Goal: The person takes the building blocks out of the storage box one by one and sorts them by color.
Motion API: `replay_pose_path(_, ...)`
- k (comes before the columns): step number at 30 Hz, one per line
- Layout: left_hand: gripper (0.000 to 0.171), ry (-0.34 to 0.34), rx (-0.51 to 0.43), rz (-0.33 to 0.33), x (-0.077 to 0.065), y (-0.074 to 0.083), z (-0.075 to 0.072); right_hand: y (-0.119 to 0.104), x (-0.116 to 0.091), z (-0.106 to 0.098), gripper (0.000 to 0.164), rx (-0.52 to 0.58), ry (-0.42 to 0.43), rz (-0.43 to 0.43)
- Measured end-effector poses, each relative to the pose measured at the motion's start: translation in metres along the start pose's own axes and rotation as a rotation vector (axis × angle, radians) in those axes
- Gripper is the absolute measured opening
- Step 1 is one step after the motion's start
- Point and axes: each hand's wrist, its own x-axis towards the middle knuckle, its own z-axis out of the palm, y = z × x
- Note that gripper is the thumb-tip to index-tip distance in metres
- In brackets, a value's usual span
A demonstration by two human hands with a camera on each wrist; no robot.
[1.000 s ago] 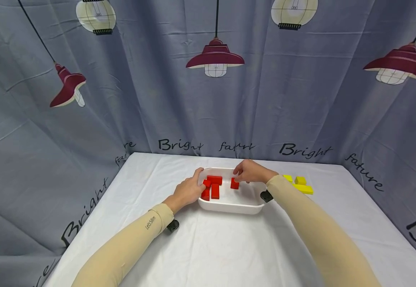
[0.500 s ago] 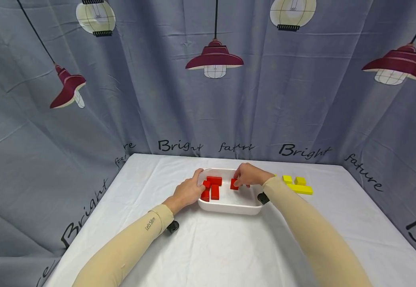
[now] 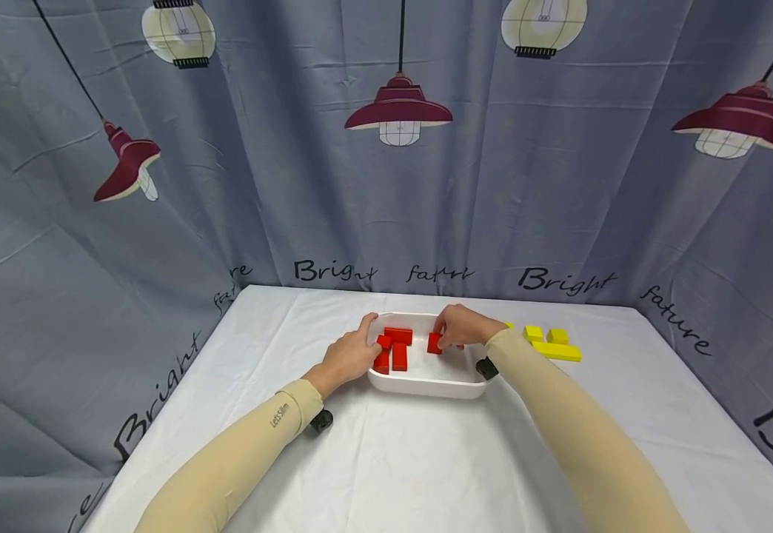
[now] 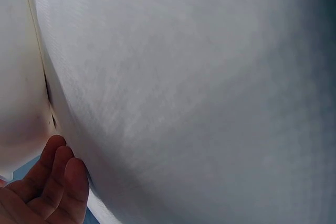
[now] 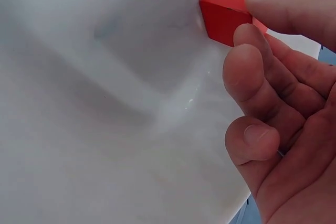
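Note:
A white plastic tub (image 3: 426, 387) sits on the table with several red blocks inside. My left hand (image 3: 349, 354) grips its left end, thumb over the rim side. In the left wrist view, that hand's fingertips (image 4: 76, 174) bend at the tub's outer wall. Reaching into the tub, my right hand (image 3: 464, 324) pinches a small red block (image 3: 434, 343) close over the floor. In the right wrist view the same red block (image 5: 223, 11) shows between thumb and fingers, partly covered by them. Other red blocks (image 3: 399, 356) lie grouped at the tub's left end, near my left hand.
Right of the tub, several yellow blocks (image 3: 556, 352) lie on the white-covered table (image 3: 393, 459), one partly hidden behind my right wrist. A grey printed curtain (image 3: 280, 185) hangs behind and along both sides of the table.
My right hand has come slightly left and nearer with the red block, its sleeve swinging left and uncovering more of the yellow blocks. My left hand stays at the tub.

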Motion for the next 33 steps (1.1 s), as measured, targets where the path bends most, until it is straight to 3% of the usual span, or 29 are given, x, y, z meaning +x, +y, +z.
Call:
replay_pose_path(13, 0.067, 0.003, 0.002, 0.0, -0.001, 0.001, 0.0, -0.003, 0.0, 0.002, 0.014, -0.047, 0.001, 0.023)
replay_pose_path(33, 0.066, 0.006, -0.006, 0.002, -0.003, 0.002, -0.001, -0.022, -0.018, -0.018, 0.014, -0.043, 0.013, -0.047)
